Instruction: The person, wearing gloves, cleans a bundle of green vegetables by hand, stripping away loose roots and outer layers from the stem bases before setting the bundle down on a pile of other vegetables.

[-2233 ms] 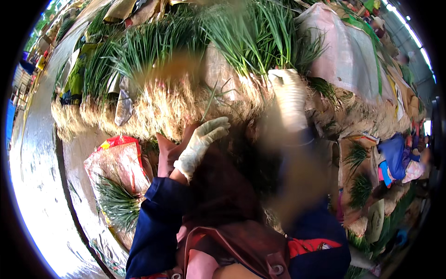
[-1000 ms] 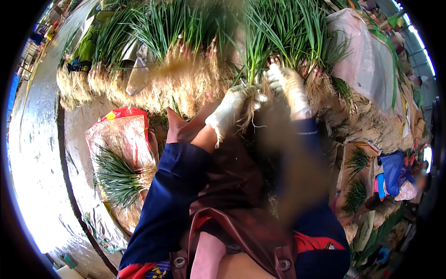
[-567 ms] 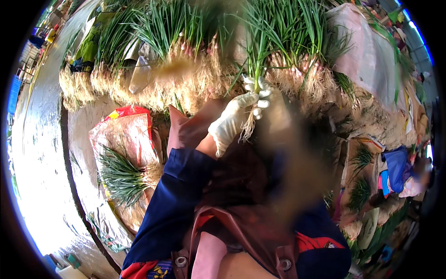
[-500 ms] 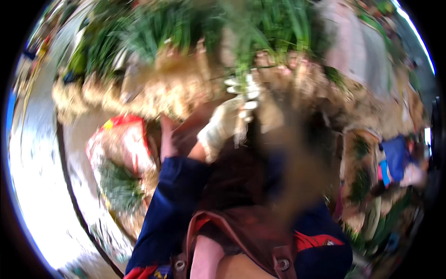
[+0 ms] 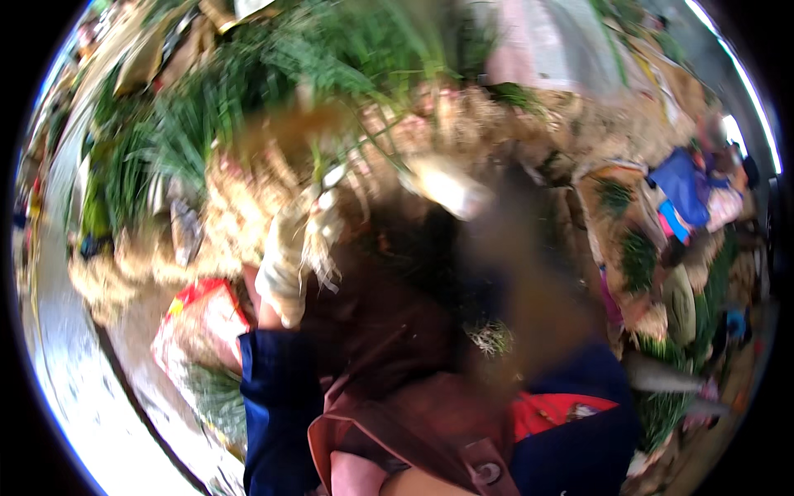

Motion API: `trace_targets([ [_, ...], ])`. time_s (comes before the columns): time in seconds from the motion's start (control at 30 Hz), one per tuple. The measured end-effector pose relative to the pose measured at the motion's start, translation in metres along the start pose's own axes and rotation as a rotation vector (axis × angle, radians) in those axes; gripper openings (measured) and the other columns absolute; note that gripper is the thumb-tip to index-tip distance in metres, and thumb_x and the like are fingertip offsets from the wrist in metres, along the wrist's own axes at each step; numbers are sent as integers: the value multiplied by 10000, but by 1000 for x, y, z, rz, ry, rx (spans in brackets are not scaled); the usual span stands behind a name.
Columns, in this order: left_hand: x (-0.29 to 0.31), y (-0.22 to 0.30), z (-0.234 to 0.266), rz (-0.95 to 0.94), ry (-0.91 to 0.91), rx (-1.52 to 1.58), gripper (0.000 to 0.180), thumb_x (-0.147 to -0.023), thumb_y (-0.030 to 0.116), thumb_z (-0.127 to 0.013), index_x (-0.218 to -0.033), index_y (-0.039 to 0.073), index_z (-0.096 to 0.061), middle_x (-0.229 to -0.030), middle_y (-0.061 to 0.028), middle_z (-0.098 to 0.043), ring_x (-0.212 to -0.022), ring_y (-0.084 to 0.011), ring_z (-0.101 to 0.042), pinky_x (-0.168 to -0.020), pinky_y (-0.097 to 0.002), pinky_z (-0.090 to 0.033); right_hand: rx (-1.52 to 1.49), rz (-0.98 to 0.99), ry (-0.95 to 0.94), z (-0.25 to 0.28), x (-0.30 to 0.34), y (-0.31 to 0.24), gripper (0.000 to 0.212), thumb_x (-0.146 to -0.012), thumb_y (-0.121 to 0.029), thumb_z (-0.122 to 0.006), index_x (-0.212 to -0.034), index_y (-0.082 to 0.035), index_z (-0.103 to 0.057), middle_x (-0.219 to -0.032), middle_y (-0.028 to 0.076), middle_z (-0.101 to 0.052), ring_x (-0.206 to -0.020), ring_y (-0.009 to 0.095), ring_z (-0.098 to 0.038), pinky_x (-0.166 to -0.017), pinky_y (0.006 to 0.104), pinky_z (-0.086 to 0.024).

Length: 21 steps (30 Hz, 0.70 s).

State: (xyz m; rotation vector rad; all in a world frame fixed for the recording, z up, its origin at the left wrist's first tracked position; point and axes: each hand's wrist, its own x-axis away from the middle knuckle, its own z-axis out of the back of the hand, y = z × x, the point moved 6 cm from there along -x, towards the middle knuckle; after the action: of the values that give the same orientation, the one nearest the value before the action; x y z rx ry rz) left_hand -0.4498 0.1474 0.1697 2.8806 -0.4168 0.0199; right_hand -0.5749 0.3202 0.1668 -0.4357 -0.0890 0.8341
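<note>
My left hand [image 5: 284, 269], in a whitish glove, is closed around a small bunch of spring onions [image 5: 321, 248]. Their pale roots hang below the fingers, and some green shows above the fingertips. To its right, my right hand [image 5: 451, 186], also in a pale glove, is smeared by motion. Thin green leaves [image 5: 382, 142] run up to its fingertips, which seem pinched on them. A brown blur covers most of my right forearm. A dark brown apron [image 5: 389, 331] lies over my lap beneath both hands.
Rows of spring onions [image 5: 331, 62] with tan roots [image 5: 240, 198] lie across the far side. A red and clear plastic bag [image 5: 198, 322] stands at left. Root trimmings [image 5: 490, 337] rest near my lap. Another person in blue [image 5: 682, 186] sits at far right beside more bundles.
The view has swung, so the scene sits turned in the picture. My hands have drawn apart: the left, still holding the spring onions, is further left; the right has come away from it.
</note>
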Motion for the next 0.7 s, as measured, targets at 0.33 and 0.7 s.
trace_targets([
  [0.33, 4, 48, 10, -154, 142, -378, 394, -855, 116, -527, -1206, -53, -467, -1081, -151, -594, -874, -198, -570, -794, -300, -448, 298, -179, 419, 22, -49, -15, 179, -802, -313, -611, -921, -181, -632, -821, 47, -641, -722, 217, -619, -618, 349, -491],
  [0.7, -4, -20, 39, -32, 568, -578, 243, -839, 321, -620, -979, 123, -638, -597, 77, -446, -464, -32, -320, -395, -197, -283, 466, 27, 202, 10, -12, -108, 197, -778, -266, -655, -780, -91, -564, -706, 35, -571, -673, 177, -577, -642, 323, -480],
])
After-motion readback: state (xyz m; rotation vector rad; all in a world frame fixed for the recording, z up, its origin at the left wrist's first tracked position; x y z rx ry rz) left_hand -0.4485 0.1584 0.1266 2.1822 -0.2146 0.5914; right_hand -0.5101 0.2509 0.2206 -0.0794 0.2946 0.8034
